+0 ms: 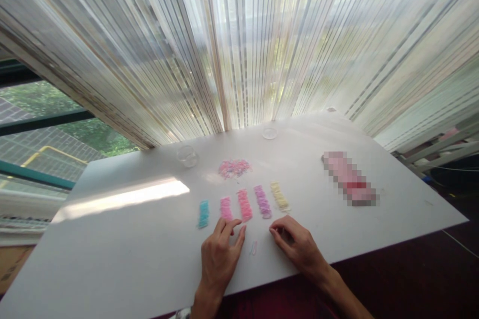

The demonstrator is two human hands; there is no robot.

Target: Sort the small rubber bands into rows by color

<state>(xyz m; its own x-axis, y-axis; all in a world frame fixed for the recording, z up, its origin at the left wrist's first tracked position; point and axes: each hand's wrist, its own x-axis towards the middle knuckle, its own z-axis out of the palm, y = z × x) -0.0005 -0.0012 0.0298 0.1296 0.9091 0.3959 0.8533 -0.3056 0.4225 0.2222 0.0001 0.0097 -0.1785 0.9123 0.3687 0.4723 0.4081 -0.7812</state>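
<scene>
My left hand point(220, 251) rests on the white table with its thumb and index fingertips a little apart, just below a pink row point(226, 208) and a coral row point(244, 204) of tiny thin strands that look like small elastic bands. Opposite it, my right hand point(297, 244) has thumb and index finger pressed together; whatever is between them is too small to see. Between the hands lie a few loose bands point(254, 247). Further rows are blue point(203, 214), purple point(262, 202) and pale yellow point(279, 196). Behind them sits a mixed-colour pile of bands point(235, 168).
A clear round container point(186, 156) stands at the back left, and a clear round lid or dish point(269, 133) lies at the back. A blurred pink object point(349, 179) is on the right. Striped curtains point(243, 50) hang along the far edge of the table point(142, 254).
</scene>
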